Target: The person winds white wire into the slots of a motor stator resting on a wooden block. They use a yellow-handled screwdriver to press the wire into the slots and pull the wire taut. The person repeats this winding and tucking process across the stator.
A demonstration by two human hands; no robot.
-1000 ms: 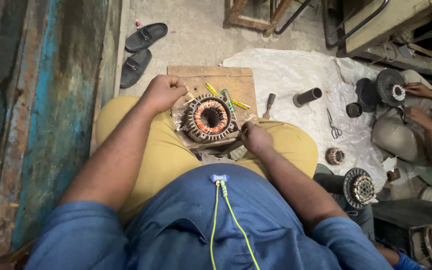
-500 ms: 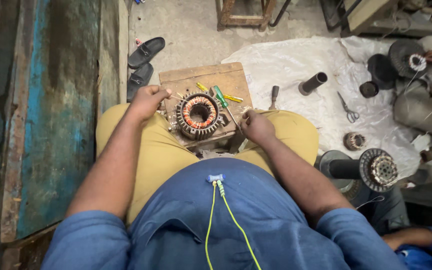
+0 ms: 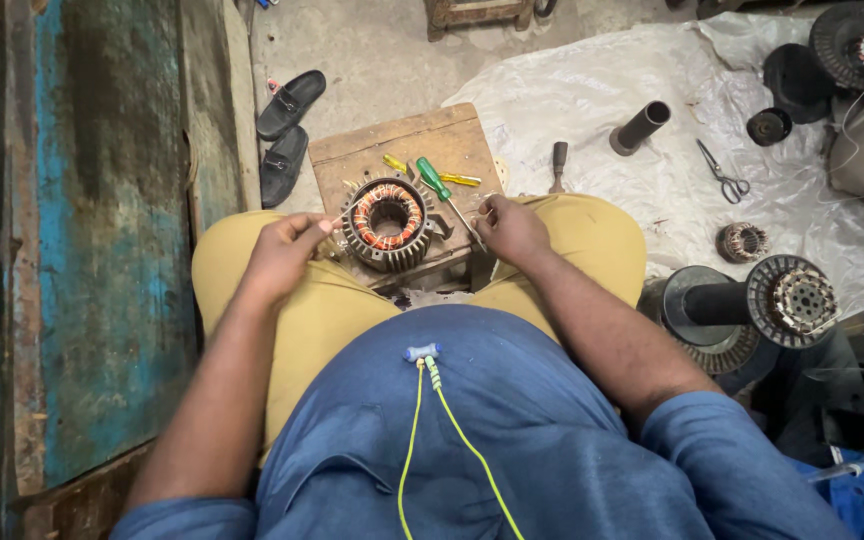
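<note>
A round motor stator (image 3: 387, 223) with copper windings sits on a small wooden board (image 3: 407, 150) between my knees. My left hand (image 3: 282, 255) is just left of the stator, fingers pinched on a thin wire end at its rim. My right hand (image 3: 512, 228) rests to the right of the stator, fingers curled on a thin wire. A green-handled screwdriver (image 3: 442, 190) and yellow-handled tools (image 3: 460, 180) lie on the board behind the stator.
Black sandals (image 3: 287, 125) lie on the concrete floor at the left. A white sheet (image 3: 632, 110) at the right holds a black tube (image 3: 640, 126), scissors (image 3: 722, 175), a small stator (image 3: 742, 242) and motor parts (image 3: 787, 295). A blue-painted wooden panel (image 3: 102, 230) runs along the left.
My left hand has drawn back from above the stator to its left side, pinching a wire. The view has shifted so the board sits further left.
</note>
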